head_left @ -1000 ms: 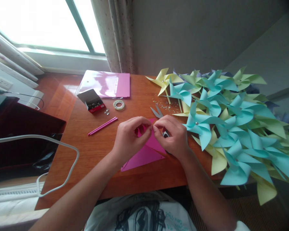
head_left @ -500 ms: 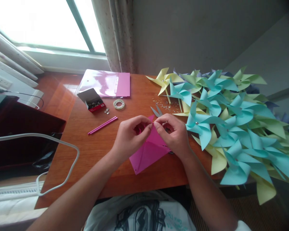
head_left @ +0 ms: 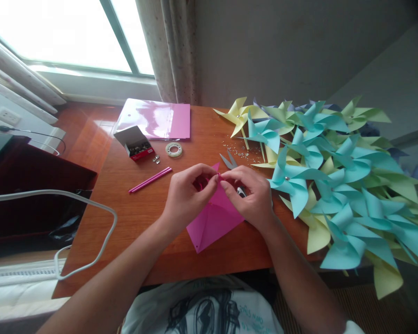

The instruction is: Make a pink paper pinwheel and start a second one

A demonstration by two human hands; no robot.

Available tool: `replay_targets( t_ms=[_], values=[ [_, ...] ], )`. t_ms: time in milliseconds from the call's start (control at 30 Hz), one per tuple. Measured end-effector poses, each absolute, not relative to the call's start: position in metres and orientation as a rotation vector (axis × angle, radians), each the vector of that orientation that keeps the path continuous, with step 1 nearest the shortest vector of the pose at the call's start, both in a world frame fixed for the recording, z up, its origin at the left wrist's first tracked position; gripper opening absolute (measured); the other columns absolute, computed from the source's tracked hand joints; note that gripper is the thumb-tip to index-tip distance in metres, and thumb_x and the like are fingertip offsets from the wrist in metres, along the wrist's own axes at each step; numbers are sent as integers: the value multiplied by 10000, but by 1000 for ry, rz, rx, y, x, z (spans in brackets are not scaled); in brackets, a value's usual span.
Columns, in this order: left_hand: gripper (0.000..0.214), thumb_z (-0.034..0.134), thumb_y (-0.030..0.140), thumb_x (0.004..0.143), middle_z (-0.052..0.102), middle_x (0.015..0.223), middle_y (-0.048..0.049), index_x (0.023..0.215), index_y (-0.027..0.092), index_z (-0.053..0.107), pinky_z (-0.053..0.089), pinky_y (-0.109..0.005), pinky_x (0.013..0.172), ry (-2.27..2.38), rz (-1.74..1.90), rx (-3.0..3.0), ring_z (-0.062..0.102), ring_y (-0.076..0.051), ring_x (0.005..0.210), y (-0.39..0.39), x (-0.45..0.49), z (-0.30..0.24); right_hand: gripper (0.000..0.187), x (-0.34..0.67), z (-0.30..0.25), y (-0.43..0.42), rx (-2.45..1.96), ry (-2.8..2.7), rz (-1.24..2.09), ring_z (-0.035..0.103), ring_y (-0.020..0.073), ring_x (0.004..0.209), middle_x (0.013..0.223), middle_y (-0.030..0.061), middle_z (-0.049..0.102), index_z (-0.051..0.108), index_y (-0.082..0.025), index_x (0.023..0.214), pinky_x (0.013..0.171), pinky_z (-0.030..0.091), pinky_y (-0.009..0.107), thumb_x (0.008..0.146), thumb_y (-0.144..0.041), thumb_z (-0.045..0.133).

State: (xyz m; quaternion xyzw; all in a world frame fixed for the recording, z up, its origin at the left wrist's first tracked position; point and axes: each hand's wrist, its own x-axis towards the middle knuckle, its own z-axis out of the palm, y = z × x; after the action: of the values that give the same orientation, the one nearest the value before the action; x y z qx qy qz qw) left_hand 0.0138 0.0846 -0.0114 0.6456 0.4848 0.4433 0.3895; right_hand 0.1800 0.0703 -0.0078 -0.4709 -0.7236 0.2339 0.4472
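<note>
My left hand (head_left: 193, 190) and my right hand (head_left: 249, 190) meet fingertip to fingertip above a pink paper sheet (head_left: 216, 222). Between them the thumbs and forefingers pinch a small bright pink piece; whether it is a straw end or a bit of paper I cannot tell. More bright pink shows inside the curl of my left hand. The sheet lies on the table with diagonal creases or cuts and a small hole near its closest corner. Just past my right hand, the scissors (head_left: 229, 160) have their blades apart and their handles mostly covered by that hand.
The wooden table (head_left: 142, 246) holds pink sticks (head_left: 149, 180), a tape roll (head_left: 174, 149), a small box (head_left: 139, 150) of metal fasteners and pink paper in a clear sleeve (head_left: 149, 118). Several paper pinwheels (head_left: 348, 195) crowd the right. A white cable (head_left: 113, 218) loops at left.
Both hands stay over the pink sheet, and the fingertips have shifted slightly around the pinched pink piece. The view has moved a little; a scissor handle shows more beside my right hand.
</note>
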Motion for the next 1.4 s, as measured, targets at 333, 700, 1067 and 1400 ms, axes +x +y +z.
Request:
replay_targets(
  t_ms=[333,700,1067,1400],
  values=[
    [96,681,262,849,653,696,-12,825,169,682,398,-217,516,1197,1124,1584,537,-111,576,85,14,-10,92,180,-8,71,-1203,-1702,599,645,180,755,848,23,689,697,-248,910,625,525,304,905,-184,630],
    [100,682,264,854,651,687,-12,827,168,681,394,-225,520,1158,1098,1555,546,-118,586,85,13,-10,87,180,-6,70,-1193,-1711,603,632,169,736,831,17,684,701,-242,908,625,509,297,903,-177,644],
    [92,679,237,842,658,682,-22,824,146,682,401,-230,524,1184,1119,1527,548,-119,582,85,13,-9,169,179,-5,68,-1095,-1778,578,642,171,786,895,37,683,740,-219,1020,700,522,308,918,-163,618],
    [124,643,252,880,658,711,-17,864,142,698,396,-223,534,1197,1120,1617,531,-109,591,84,12,-8,178,179,-5,69,-1129,-1779,528,653,176,799,888,47,685,751,-195,1014,714,523,304,927,-161,600]
  ],
)
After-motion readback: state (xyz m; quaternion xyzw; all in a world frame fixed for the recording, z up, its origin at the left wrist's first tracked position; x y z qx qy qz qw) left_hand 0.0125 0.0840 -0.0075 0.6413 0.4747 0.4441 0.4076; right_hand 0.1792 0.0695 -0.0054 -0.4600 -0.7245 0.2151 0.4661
